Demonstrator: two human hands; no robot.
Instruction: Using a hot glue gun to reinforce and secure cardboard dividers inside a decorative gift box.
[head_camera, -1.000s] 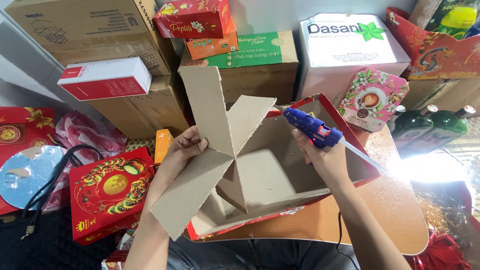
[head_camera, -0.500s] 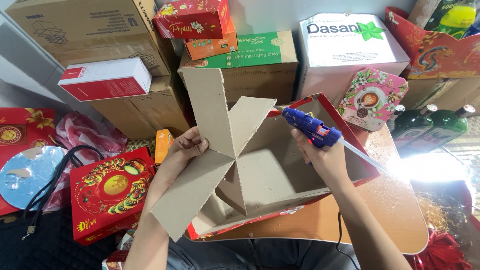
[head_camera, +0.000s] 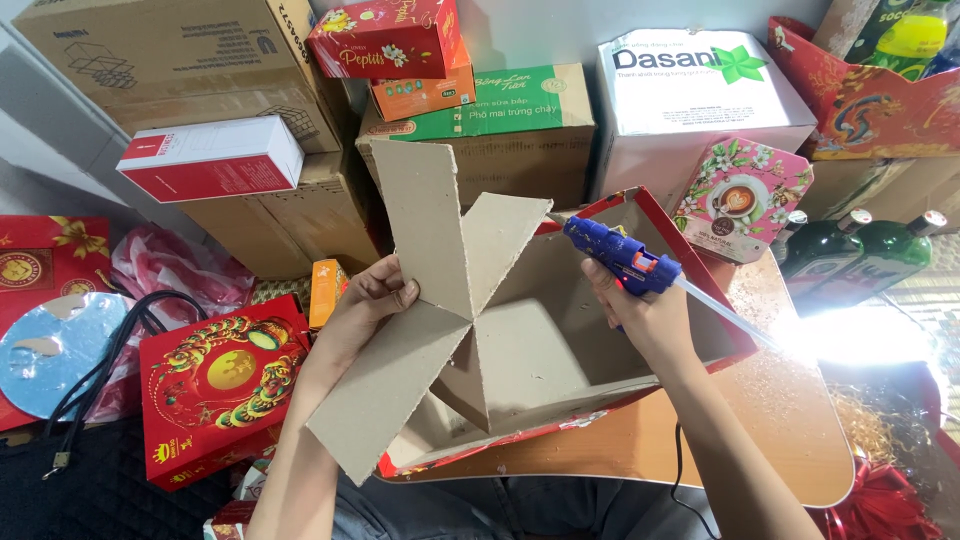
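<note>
My left hand (head_camera: 368, 305) grips a cross-shaped grey cardboard divider (head_camera: 430, 290) at its middle, holding it tilted over a shallow red-edged cardboard box (head_camera: 640, 385). The divider's lower flaps reach down into the box. My right hand (head_camera: 640, 320) holds a blue glue gun (head_camera: 620, 255) with an orange trigger, its nozzle pointing left at the divider's upper right flap. A clear glue stick (head_camera: 725, 312) sticks out the back of the gun. The box rests on a small round-cornered wooden table (head_camera: 760, 440).
Stacked brown cartons (head_camera: 180, 60) and coloured boxes stand behind. A red ornate gift box (head_camera: 215, 385) and black cord (head_camera: 100, 350) lie at left. Two dark green bottles (head_camera: 850, 255) stand at right near a flowered box (head_camera: 745, 195). A red bow (head_camera: 885, 500) lies at lower right.
The divider has tipped slightly and the glue gun's nozzle has shifted a little along the flap. Both hands stay in nearly the same place.
</note>
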